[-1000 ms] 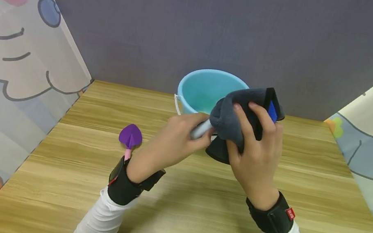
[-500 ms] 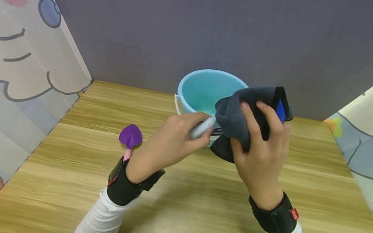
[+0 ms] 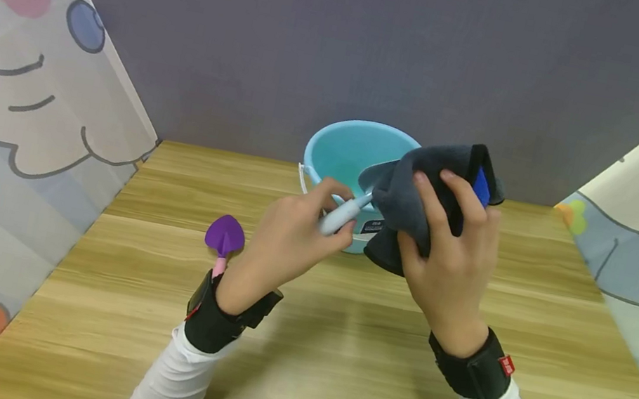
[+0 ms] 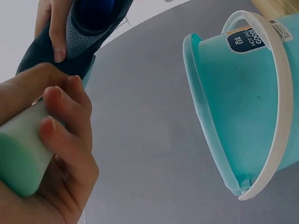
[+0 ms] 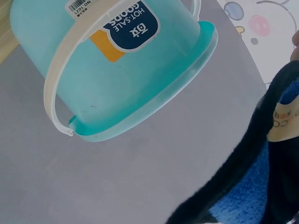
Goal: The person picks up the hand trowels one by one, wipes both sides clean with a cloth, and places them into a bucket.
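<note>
Above the middle of the desk [image 3: 332, 344], the left hand [image 3: 286, 243] grips a small shovel's pale handle [image 3: 341, 216]; its blade goes into the dark grey cloth [image 3: 416, 199] bunched in the right hand [image 3: 450, 258]. The teal bucket [image 3: 346, 154] stands just behind, at 12 o'clock. A purple shovel [image 3: 225, 236] lies at 9 o'clock of the left hand. Only the right wrist view shows the bucket's label [image 5: 131, 23] and the cloth's blue lining [image 5: 247, 200]; the left wrist view shows the handle's green butt [image 4: 18, 163].
</note>
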`<state>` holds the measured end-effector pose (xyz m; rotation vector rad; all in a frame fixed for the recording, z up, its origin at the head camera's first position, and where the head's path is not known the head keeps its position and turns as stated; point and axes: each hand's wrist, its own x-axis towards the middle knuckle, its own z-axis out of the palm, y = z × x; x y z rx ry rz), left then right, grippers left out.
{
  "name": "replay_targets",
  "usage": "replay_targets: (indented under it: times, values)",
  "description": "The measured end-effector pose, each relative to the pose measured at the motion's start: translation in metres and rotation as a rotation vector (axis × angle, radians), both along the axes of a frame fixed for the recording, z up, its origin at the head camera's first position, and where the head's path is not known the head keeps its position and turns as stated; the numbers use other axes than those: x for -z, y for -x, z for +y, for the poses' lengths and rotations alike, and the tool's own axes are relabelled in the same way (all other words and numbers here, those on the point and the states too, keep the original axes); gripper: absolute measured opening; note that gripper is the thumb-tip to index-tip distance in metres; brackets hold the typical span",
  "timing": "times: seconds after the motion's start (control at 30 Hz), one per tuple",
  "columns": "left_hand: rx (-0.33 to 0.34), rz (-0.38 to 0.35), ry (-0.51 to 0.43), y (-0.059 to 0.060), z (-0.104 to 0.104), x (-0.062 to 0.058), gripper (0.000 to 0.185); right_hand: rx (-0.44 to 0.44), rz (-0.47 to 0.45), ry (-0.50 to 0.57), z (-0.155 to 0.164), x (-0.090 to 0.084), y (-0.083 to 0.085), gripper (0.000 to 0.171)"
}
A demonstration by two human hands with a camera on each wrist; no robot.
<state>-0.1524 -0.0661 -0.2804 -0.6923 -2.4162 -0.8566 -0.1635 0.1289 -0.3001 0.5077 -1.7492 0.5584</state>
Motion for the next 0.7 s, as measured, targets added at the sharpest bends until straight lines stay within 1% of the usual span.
replay_targets:
  times: [0.07,0.17,0.3,0.47,0.7]
  values:
    - [-0.022,-0.028,-0.018,0.000,-0.001,0.001,0.027,-0.005,-0.009,-0.011,0.001,0.000,0.001,0.042]
    - [-0.032,-0.038,-0.033,0.002,-0.001,0.001,0.026,-0.024,-0.016,-0.004,0.002,-0.002,0.004,0.043]
    - [-0.040,-0.015,-0.029,0.004,0.000,0.002,0.024,-0.043,-0.016,0.039,0.004,-0.005,0.007,0.044]
    - [-0.051,0.028,-0.035,0.007,-0.002,0.003,0.021,-0.048,-0.022,0.095,0.009,-0.009,0.011,0.040]
    - [-0.101,0.052,-0.066,0.011,-0.005,0.004,0.015,-0.041,-0.032,0.172,0.021,-0.015,0.016,0.036]
